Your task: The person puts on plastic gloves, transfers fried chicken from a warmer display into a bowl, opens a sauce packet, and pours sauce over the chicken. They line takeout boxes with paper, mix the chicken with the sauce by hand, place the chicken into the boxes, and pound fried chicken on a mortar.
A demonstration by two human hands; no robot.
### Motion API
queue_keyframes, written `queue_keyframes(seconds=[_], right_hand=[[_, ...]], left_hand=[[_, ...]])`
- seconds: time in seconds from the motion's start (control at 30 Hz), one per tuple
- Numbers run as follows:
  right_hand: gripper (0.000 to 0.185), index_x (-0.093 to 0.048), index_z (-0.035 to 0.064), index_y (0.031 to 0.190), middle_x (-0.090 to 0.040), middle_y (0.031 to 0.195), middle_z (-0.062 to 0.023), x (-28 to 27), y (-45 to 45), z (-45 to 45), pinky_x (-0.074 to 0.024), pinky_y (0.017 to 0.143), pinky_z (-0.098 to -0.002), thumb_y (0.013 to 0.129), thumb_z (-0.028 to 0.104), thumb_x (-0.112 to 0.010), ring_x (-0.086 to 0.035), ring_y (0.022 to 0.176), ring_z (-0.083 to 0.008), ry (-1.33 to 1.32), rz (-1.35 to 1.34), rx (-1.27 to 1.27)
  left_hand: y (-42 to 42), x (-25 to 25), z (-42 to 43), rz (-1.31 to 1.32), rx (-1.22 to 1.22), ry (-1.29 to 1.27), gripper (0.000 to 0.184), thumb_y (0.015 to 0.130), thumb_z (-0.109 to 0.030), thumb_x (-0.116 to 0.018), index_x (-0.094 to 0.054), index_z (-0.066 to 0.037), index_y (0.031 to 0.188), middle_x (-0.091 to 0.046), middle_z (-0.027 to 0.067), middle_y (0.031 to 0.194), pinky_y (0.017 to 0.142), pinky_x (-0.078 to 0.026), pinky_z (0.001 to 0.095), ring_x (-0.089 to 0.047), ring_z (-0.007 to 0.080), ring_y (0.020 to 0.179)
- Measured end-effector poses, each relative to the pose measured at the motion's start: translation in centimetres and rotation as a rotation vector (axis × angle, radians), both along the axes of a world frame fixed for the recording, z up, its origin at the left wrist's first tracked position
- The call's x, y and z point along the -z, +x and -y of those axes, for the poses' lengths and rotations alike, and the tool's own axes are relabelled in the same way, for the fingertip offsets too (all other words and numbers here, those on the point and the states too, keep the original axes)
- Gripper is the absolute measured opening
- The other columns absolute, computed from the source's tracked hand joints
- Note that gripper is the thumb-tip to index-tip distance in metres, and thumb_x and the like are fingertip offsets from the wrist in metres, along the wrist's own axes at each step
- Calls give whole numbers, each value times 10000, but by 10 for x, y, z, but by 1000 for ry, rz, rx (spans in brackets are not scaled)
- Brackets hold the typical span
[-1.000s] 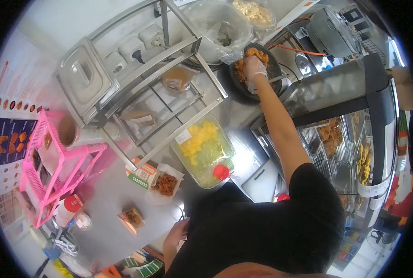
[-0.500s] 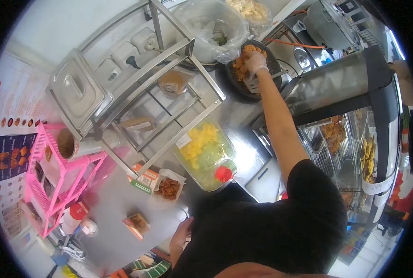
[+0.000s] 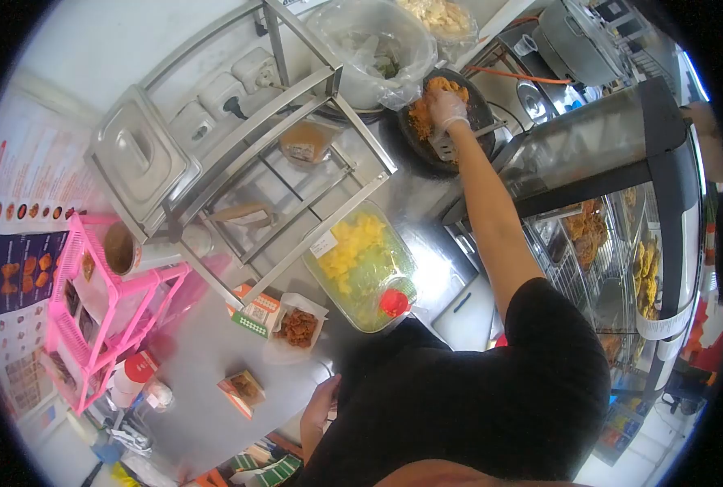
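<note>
My right hand (image 3: 448, 111), in a clear plastic glove, reaches into a dark round pan (image 3: 476, 154) and lies on orange-brown fried food (image 3: 420, 122). Its fingertips are hidden in the food, so their grip does not show. A slotted metal utensil (image 3: 444, 148) rests in the pan beside the wrist. Down at the counter's front edge, my bare left hand (image 3: 321, 406) hangs close to the body, its fingers partly hidden. Left of centre on the counter are an open paper box of fried pieces (image 3: 299, 327) and a smaller box of food (image 3: 244, 393).
A metal rack (image 3: 296, 195) stands over the counter (image 3: 191, 406), with a lidded steel tray (image 3: 138, 158). Near the middle is a clear container of yellow and green pieces (image 3: 361, 260). A pink basket rack (image 3: 101, 300) is at left, a glass food display (image 3: 589, 243) at right.
Since the first frame the view has shifted slightly. My right hand has stayed at the food in the pan, and more of the slotted utensil shows. My left hand remains low by the counter edge.
</note>
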State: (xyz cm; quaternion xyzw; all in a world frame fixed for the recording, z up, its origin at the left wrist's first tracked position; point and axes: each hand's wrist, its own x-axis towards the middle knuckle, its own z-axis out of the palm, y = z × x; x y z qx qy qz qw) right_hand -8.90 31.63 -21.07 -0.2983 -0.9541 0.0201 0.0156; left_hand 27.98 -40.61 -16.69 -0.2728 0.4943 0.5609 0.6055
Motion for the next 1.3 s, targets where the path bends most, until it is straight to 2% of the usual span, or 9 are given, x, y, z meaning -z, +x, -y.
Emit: queue_keyframes(seconds=[0.4,0.67,0.77,0.87,0.9,1.0,1.1,1.17,1.3], right_hand=[[606,-732,27,1232,-703,1296,-215,-21,-24,22,-546,985,-416,853,501,-722,-690,1194,-355,-329,233,200],[669,-726,203,1251,-728,1231,-164,-67,-8,57,-564,1017,-398,619,307,-920,-701,1162,-343,-41,431,-131],[582,-764,184,1177,-737,1214,-163,-52,0,37,-563,1009,-396,634,318,-924,-704,1146,-349,104,367,-150],[392,-809,52,986,-762,1039,-227,-124,53,102,-580,919,-446,812,402,-791,-738,1025,-359,-317,-193,299],[395,-805,45,971,-762,982,-231,-94,64,94,-582,888,-472,888,417,-698,-743,978,-367,-99,-160,99],[383,-793,42,892,-756,936,-216,-193,153,186,-587,841,-483,870,419,-730,-740,922,-378,-440,-376,213],[286,-785,46,860,-738,860,-230,-211,245,239,-591,800,-462,813,317,-709,-735,821,-409,-555,-713,90],[285,-753,56,949,-737,866,-182,-261,342,263,-581,732,-463,888,330,-704,-725,745,-340,-860,-638,121],[260,-747,43,981,-751,796,-108,-237,539,278,-578,586,-347,917,292,-713,-722,614,-203,-668,-767,220]], left_hand=[[8,1,1,-135,18,42,318,1061,-427,-537,-674,-147,995,-531,-79,663,506,-296,238,-430,51,522],[-5,-6,-2,168,-117,36,328,1053,-396,-557,-684,-95,1078,-661,2,828,573,-396,258,-539,77,620],[-14,-49,-17,-260,30,-51,259,1038,-289,-614,-675,-46,1104,-680,76,1012,674,-469,292,-599,120,780],[-17,-56,-5,-692,370,-104,194,1028,-185,-640,-650,-10,1110,-634,117,1108,766,-496,329,-590,148,901],[-27,-60,-4,-734,489,-82,184,1033,-183,-635,-641,-8,1088,-616,112,1086,766,-490,332,-574,149,896],[-68,-93,-40,-757,819,-1,231,1061,-237,-600,-614,-20,984,-569,70,947,713,-456,324,-517,143,809],[-80,-91,-69,-526,658,105,350,1084,-323,-544,-557,-52,863,-485,11,770,632,-367,297,-429,118,692],[-71,-131,-124,-564,839,136,436,1102,-389,-478,-548,-72,811,-376,-41,639,558,-253,271,-336,78,589],[-41,-133,-188,-538,1080,262,419,1101,-382,-480,-571,-68,839,-317,-60,625,523,-212,265,-290,63,553]])
